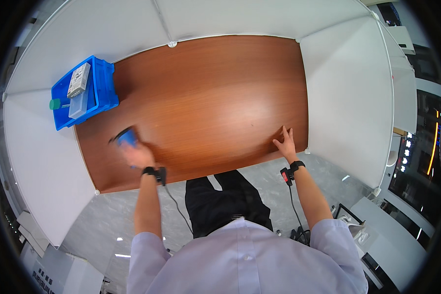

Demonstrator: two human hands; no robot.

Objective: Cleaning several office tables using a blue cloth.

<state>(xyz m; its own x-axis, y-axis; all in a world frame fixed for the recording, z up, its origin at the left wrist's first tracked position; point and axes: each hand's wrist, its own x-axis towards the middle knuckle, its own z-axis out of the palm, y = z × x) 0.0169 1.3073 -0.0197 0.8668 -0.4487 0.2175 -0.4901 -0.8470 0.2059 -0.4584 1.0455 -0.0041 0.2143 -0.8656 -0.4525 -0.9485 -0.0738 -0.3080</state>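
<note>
My left hand [137,154], blurred by motion, holds a small blue object [126,137] with a dark edge over the left part of the brown wooden table [205,92]. What kind of object it is, I cannot tell. Near the table's front right edge, my right hand [286,144] has its fingers spread, fingertips at the tabletop, with nothing in it. Beyond my left hand, at the table's back left corner, stands a blue plastic crate [108,86]. Inside lie a white printed box [78,80] and a translucent plastic container [78,104]; a green cap [54,104] shows at its left rim.
White panels [345,84] enclose the table at the back and both sides, joined by white corner fittings [172,44]. Each wrist wears a black strap with a small device, and cables [178,205] hang from them towards the grey floor.
</note>
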